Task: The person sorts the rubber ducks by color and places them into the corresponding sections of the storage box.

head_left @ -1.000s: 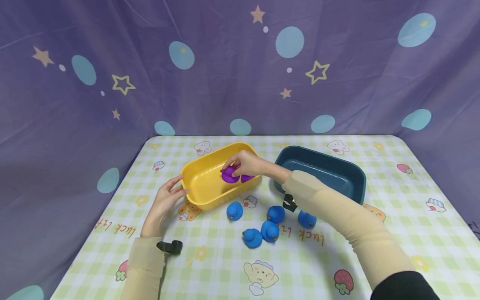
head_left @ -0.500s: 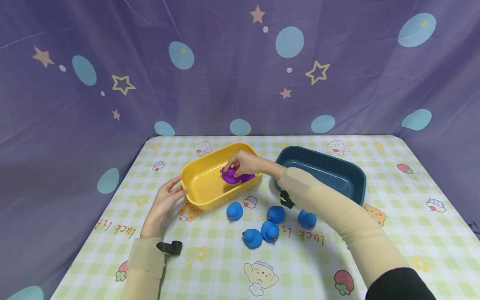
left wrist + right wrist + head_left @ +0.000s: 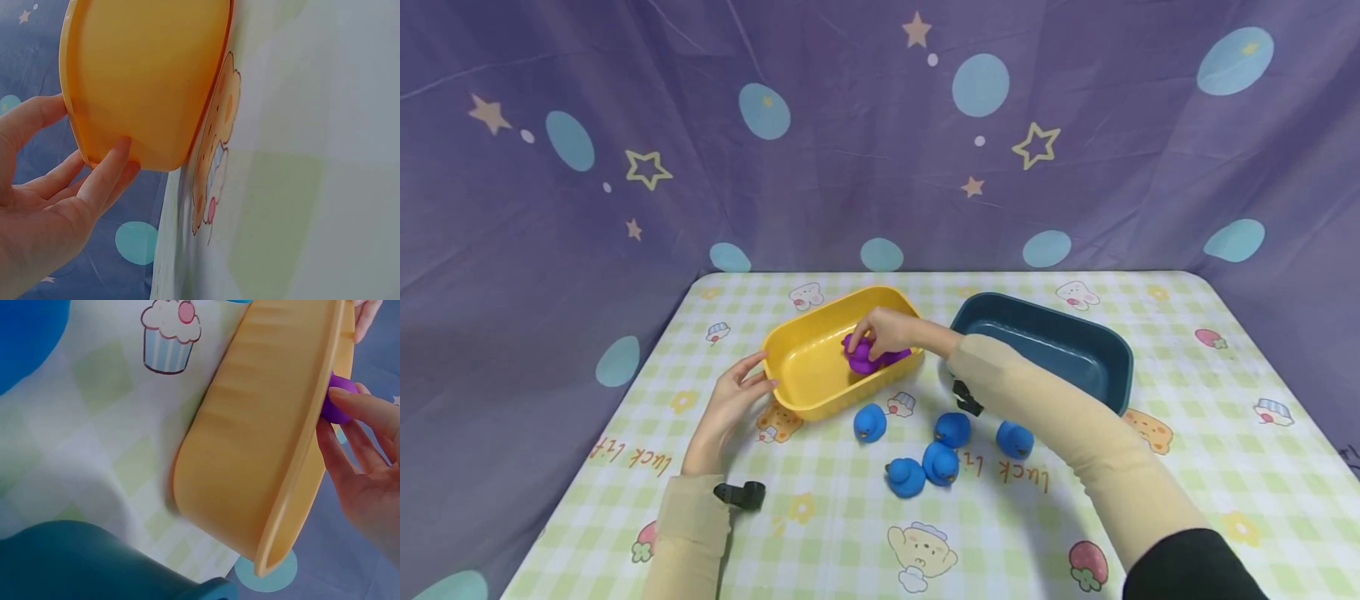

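Observation:
In the head view, a yellow bin (image 3: 808,367) sits left of centre with purple rubber ducks inside. My right hand (image 3: 886,330) reaches into it and pinches a purple duck (image 3: 860,358) between thumb and fingers; the right wrist view shows the duck's rounded top (image 3: 337,400) at those fingertips. More purple (image 3: 895,357) shows beside that duck, partly hidden under the hand. My left hand (image 3: 734,396) touches the bin's left end with fairly straight fingers. In the left wrist view those fingers (image 3: 107,175) lie against the outer wall, thumb at the rim.
A dark teal bin (image 3: 1037,337) stands on the right, partly behind the right forearm. Several blue ducks (image 3: 941,463) are on the checked tablecloth (image 3: 835,533) in front of the bins. A purple patterned curtain (image 3: 850,133) hangs behind the table.
The right hand has lowered slightly toward the near side of the yellow bin, with the purple duck in its fingers. The left hand and the blue ducks have stayed put.

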Tool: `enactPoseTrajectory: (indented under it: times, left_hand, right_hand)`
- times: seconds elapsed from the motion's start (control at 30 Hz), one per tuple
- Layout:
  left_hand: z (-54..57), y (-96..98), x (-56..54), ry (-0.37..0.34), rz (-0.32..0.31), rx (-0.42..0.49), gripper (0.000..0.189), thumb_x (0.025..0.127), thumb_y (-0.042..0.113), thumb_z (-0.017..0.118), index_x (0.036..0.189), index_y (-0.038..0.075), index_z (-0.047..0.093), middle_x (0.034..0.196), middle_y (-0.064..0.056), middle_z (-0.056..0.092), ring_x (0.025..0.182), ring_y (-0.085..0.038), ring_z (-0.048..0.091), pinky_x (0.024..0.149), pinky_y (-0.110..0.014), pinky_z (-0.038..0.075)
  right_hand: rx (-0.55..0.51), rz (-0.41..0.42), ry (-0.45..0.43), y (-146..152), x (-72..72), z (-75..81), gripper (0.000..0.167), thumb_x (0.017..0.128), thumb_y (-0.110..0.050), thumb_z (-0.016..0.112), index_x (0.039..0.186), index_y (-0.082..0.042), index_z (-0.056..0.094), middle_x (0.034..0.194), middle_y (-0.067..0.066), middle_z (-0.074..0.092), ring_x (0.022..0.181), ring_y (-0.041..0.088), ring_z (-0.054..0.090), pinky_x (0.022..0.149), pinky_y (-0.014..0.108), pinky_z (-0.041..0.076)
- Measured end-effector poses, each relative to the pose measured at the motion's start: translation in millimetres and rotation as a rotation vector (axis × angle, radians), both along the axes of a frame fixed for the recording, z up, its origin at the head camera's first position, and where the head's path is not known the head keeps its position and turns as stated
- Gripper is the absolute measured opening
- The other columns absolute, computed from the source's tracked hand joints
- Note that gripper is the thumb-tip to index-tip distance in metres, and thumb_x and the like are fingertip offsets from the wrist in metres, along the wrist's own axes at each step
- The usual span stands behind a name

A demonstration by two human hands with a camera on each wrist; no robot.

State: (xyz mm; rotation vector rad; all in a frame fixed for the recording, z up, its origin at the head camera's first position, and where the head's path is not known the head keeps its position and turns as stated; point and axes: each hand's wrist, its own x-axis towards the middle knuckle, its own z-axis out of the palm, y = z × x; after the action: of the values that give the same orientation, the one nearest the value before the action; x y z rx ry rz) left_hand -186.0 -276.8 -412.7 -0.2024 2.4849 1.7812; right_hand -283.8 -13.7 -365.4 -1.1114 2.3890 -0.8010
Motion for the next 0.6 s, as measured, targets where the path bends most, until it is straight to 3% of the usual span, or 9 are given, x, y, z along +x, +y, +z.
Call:
enactPoseTrajectory:
  times: [0.27,0.47,0.6]
  left_hand:
    - [-7.6,-2.6,-2.6,0.007,-0.001,-0.029,0.063,0.080,0.020,0.063,0.136,0.012,0.034,0.145,-0.012,0.020,0.121,-0.030,0.039,0.098,-0.038,0.034]
    - [-27.2,-13.5,-13.2,0.040,-0.001,-0.035,0.065,0.077,0.028,0.067,0.134,0.017,0.038,0.145,-0.011,0.021,0.119,-0.027,0.042,0.096,-0.033,0.038]
    - [-23.9,-12.1,-11.1,0.037,-0.005,-0.032,0.065,0.077,0.028,0.067,0.134,0.017,0.038,0.145,-0.011,0.020,0.119,-0.026,0.042,0.095,-0.030,0.039]
  right_hand:
    - [0.028,-0.011,-0.046,-4,-4.1,-7.9,0.030,0.068,0.011,0.064,0.092,-0.006,0.070,0.105,0.007,0.063,0.085,0.012,0.050,0.066,0.013,0.041]
    - [0.068,-0.032,-0.041,-10,-4.5,-11.7,0.029,0.070,0.007,0.066,0.093,-0.010,0.070,0.107,0.006,0.061,0.074,0.012,0.052,0.060,0.015,0.043]
    - [0.056,-0.011,-0.055,-15,-4.4,-15.1,0.029,0.070,0.007,0.065,0.094,-0.008,0.070,0.108,0.006,0.062,0.076,0.011,0.055,0.061,0.014,0.044]
